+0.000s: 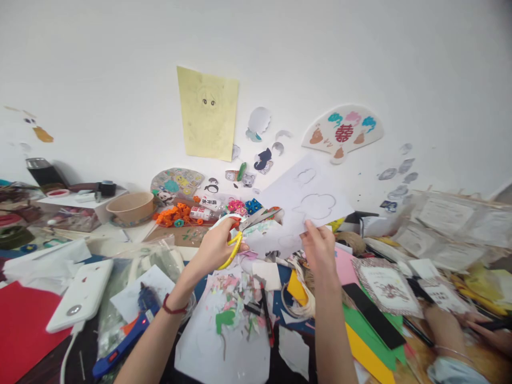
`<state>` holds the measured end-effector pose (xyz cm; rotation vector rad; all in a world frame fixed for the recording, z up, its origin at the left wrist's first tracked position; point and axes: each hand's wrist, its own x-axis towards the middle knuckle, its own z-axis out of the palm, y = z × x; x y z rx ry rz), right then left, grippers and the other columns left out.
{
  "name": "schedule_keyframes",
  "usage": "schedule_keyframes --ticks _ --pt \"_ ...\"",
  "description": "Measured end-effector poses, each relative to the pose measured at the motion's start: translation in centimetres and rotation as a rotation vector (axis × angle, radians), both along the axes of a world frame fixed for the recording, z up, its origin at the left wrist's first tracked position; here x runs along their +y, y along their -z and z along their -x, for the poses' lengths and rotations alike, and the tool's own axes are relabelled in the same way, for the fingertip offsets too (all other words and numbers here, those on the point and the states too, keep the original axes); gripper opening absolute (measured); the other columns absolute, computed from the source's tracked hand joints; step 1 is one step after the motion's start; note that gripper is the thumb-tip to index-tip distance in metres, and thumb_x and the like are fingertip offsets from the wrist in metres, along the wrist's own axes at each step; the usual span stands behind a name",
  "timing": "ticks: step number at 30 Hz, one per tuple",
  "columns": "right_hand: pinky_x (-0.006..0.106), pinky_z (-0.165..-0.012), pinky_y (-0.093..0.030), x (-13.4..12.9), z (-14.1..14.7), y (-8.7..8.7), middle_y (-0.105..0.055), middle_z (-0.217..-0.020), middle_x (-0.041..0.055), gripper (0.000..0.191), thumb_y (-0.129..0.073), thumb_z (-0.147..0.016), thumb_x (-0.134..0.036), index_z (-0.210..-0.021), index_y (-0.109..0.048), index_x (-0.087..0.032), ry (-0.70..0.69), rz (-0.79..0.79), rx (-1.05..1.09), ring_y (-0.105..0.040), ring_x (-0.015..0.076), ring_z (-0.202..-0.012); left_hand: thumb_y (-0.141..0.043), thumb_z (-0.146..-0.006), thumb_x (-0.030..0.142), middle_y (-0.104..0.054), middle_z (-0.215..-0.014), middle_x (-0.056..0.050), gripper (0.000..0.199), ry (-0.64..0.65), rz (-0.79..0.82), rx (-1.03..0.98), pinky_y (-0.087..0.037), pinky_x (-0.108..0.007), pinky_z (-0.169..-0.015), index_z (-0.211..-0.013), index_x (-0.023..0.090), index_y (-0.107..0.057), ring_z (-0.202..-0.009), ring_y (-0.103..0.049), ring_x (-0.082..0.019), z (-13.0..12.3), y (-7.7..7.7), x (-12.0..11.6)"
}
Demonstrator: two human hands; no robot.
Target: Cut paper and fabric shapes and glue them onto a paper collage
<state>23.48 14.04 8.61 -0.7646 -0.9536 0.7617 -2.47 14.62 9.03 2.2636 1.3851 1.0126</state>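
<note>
My left hand [221, 242] is closed around the red and yellow handles of a pair of scissors [237, 246]. Their blades stand apart and point right, towards the lower left part of a white sheet of paper [286, 205]. I cannot tell whether they touch it. Pencilled cloud outlines mark the sheet, which is tilted up off the table. My right hand [319, 242] pinches its lower right edge between thumb and fingers. Beneath both hands, another white sheet [224, 346] carries coloured paper scraps [226, 318] and a dark, slim pen-like tool [266, 312].
A blue glue gun [128, 341] and a white power bank [82, 294] lie at the left. Behind stand a tan bowl [131, 207] and orange craft pieces [176, 214]. A co-worker's hands [444, 325] are at the right, near a framed card [387, 288]. A decorated fan [343, 130] hangs on the wall.
</note>
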Motion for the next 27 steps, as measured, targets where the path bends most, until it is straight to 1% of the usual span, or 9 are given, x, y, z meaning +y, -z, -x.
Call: schedule_keyframes --ticks 3,4,8,12,15,18,22,25,27 --pt "0.026 -0.063 -0.047 -0.1 0.6 0.2 -0.062 -0.073 -0.0003 0.033 -0.080 -0.073 -0.043 -0.067 -0.058 -0.019 -0.049 0.039 0.014 -0.059 0.0137 -0.070 -0.063 -0.079 0.040 -0.063 -0.097 -0.005 0.036 0.005 -0.006 -0.003 -0.041 -0.031 -0.070 -0.108 0.021 -0.051 -0.081 -0.060 -0.023 -0.1 0.0 -0.1" --pt "0.026 -0.063 -0.047 -0.1 0.8 0.3 -0.062 -0.073 -0.0003 0.033 -0.080 -0.073 -0.042 -0.066 -0.058 -0.019 -0.057 0.047 0.004 -0.058 0.0132 -0.069 -0.064 -0.079 0.039 -0.063 -0.097 -0.005 0.036 -0.002 -0.008 -0.004 -0.041 -0.031 -0.069 -0.108 0.021 -0.051 -0.081 -0.061 -0.023 -0.2 0.0 -0.1" --pt "0.024 -0.057 -0.043 -0.2 1.4 0.6 -0.056 -0.060 -0.0034 0.035 -0.082 -0.073 -0.041 -0.062 -0.058 -0.018 -0.070 0.069 -0.039 -0.051 0.0105 -0.058 -0.065 -0.080 0.036 -0.063 -0.095 -0.005 0.036 -0.031 -0.026 -0.021 -0.041 -0.031 -0.069 -0.109 0.021 -0.052 -0.078 -0.061 -0.023 0.0 -0.1 -0.1" --pt "0.025 -0.055 -0.042 -0.2 1.9 0.6 -0.060 -0.062 -0.0018 0.030 -0.081 -0.074 -0.041 -0.068 -0.062 -0.018 -0.097 0.070 -0.054 -0.052 0.0122 -0.058 -0.066 -0.080 0.036 -0.063 -0.092 -0.004 0.035 -0.032 -0.033 -0.045 -0.041 -0.031 -0.069 -0.108 0.021 -0.054 -0.079 -0.061 -0.023 0.5 0.0 0.0" --pt "0.025 -0.054 -0.043 -0.1 2.1 0.7 -0.057 -0.058 -0.0027 0.029 -0.079 -0.075 -0.043 -0.069 -0.064 -0.018 -0.039 0.075 -0.131 -0.050 0.0122 -0.056 -0.066 -0.081 0.038 -0.064 -0.100 -0.006 0.036 -0.027 -0.028 -0.052 -0.041 -0.032 -0.071 -0.110 0.021 -0.054 -0.081 -0.061 -0.023 0.8 0.2 0.2" --pt "0.026 -0.055 -0.044 0.0 2.1 0.8 -0.051 -0.051 -0.0046 0.031 -0.078 -0.075 -0.044 -0.065 -0.063 -0.019 0.008 0.064 -0.192 -0.048 0.0122 -0.053 -0.067 -0.080 0.040 -0.065 -0.107 -0.007 0.039 -0.031 -0.012 -0.051 -0.041 -0.032 -0.071 -0.112 0.021 -0.054 -0.080 -0.060 -0.022 0.8 0.3 0.3" --pt "0.025 -0.053 -0.043 0.0 2.0 0.7 -0.042 -0.045 -0.0062 0.038 -0.078 -0.074 -0.045 -0.056 -0.055 -0.021 0.035 0.064 -0.252 -0.048 0.0131 -0.051 -0.069 -0.079 0.041 -0.066 -0.108 -0.006 0.039 -0.029 -0.003 -0.054 -0.040 -0.032 -0.070 -0.110 0.022 -0.054 -0.078 -0.061 -0.022 0.8 0.3 0.5" --pt "0.025 -0.049 -0.039 -0.3 1.8 0.5 -0.035 -0.042 -0.0071 0.044 -0.078 -0.075 -0.045 -0.051 -0.049 -0.022 0.084 0.066 -0.326 -0.043 0.0124 -0.048 -0.069 -0.079 0.041 -0.067 -0.108 -0.006 0.040 -0.024 -0.005 -0.055 -0.041 -0.032 -0.070 -0.111 0.022 -0.054 -0.078 -0.060 -0.022 0.9 0.3 0.6" --pt "0.024 -0.047 -0.036 -0.4 1.7 0.4 -0.034 -0.043 -0.0071 0.047 -0.077 -0.076 -0.046 -0.049 -0.047 -0.021 0.121 0.055 -0.385 -0.038 0.0109 -0.046 -0.069 -0.079 0.043 -0.067 -0.106 -0.006 0.040 -0.031 -0.011 -0.048 -0.040 -0.032 -0.069 -0.109 0.022 -0.055 -0.077 -0.060 -0.021 1.0 0.4 0.6"
